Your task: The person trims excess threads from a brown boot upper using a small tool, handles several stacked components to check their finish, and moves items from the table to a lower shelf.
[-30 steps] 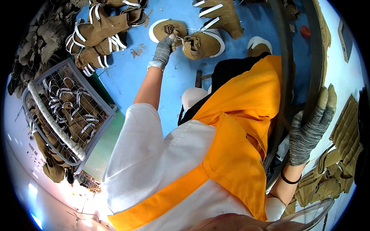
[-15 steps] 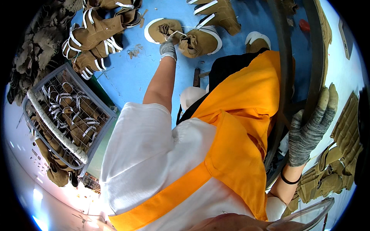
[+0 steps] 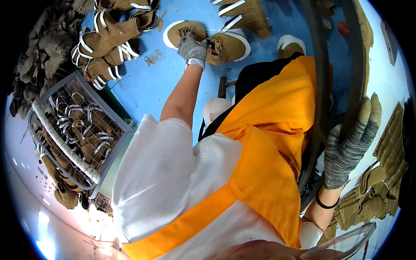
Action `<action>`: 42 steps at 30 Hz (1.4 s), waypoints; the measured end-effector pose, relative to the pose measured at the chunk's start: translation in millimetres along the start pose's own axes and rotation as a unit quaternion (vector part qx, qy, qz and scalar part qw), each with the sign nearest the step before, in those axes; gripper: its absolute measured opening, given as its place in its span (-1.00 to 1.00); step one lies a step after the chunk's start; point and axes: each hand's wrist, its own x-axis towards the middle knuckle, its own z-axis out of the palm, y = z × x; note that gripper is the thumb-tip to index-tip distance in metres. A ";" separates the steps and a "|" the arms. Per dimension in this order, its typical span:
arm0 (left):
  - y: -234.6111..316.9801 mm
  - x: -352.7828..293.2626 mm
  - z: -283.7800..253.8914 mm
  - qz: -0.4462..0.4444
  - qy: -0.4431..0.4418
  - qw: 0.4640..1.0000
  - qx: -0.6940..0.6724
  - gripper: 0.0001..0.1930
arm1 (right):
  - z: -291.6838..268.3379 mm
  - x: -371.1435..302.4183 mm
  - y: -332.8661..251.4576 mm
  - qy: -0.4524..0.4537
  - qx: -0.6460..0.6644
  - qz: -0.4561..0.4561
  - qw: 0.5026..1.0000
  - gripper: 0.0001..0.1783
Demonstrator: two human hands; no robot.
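Far ahead on the blue floor (image 3: 147,93), my left hand (image 3: 193,48) in a grey glove is closed on the gathered middle of a brown shoe upper (image 3: 197,29) with a white rim. Just right of it lies a second brown upper (image 3: 234,47), also white-edged and bunched up; a thin white strip runs between the two. My right hand (image 3: 349,145), gloved in grey with paler fingertips, is at the right against a dark curved metal bar (image 3: 321,73). Its fingers are stretched out, with the thumb apart, and it holds nothing.
Brown uppers with white strips (image 3: 115,34) lie piled at the far left, near grey scraps (image 3: 45,47). A grey wire basket (image 3: 123,130) holds more. Brown pieces (image 3: 249,17) lie ahead, and others (image 3: 368,203) are stacked at right. A red object (image 3: 342,27) lies beyond the bar.
My left hand has moved slightly nearer and right, from the strip between the uppers onto the left upper's gathered middle. My right hand has stayed by the bar.
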 end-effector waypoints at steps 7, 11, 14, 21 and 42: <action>5.6 43.2 4.5 0.072 -0.170 0.968 0.167 -0.40 | -2.0 2.1 0.6 -0.021 -0.014 0.005 1.000 -0.23; 16.4 34.6 -0.2 0.044 -0.145 0.973 0.175 -0.35 | -1.5 1.6 1.3 -0.028 -0.017 0.011 0.999 -0.28; 11.6 46.8 8.7 0.081 -0.102 0.977 0.170 -0.30 | 2.6 -1.2 6.0 -0.011 -0.008 0.003 1.000 -0.37; -0.6 73.0 42.8 0.199 -0.182 0.941 0.205 -0.60 | -0.2 -0.6 6.9 -0.024 -0.012 0.002 1.000 -0.36; -14.3 76.6 -2.9 0.268 -0.119 0.941 0.169 -0.60 | -1.4 0.7 5.4 -0.031 -0.006 -0.004 0.999 -0.30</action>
